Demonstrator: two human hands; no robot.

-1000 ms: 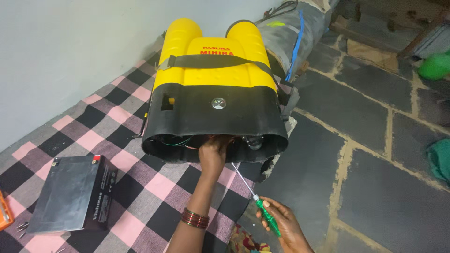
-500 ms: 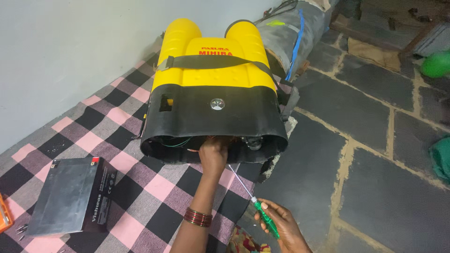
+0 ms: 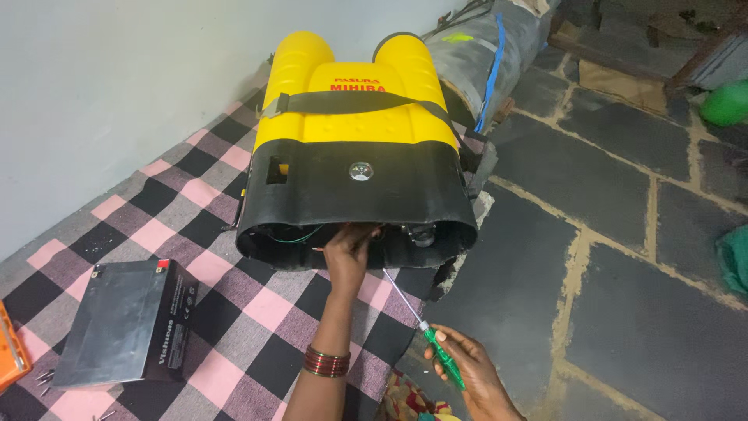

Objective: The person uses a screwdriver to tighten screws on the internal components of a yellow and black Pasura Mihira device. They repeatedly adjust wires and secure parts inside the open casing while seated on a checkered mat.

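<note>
2 hands working: left hand (image 3: 348, 251) is reaching into sprayer (image 3: 354, 168) base, finger state not visible; right hand (image 3: 474, 368) is gripping screwdriver (image 3: 425, 328); keeping tip steady seems best.

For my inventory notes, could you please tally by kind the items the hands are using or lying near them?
Yellow-and-black tank unit: 1
Green-handled screwdriver, in right hand: 1
Black box-shaped battery: 1
Orange object at left edge: 1
Total: 4

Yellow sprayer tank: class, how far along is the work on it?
Done: the yellow sprayer tank lies on its side, base open; a grey battery block sits out on the checked cloth. In hand: left hand reaches inside, right hand holds a green screwdriver. Left: the base is open, green wire showing.
</note>
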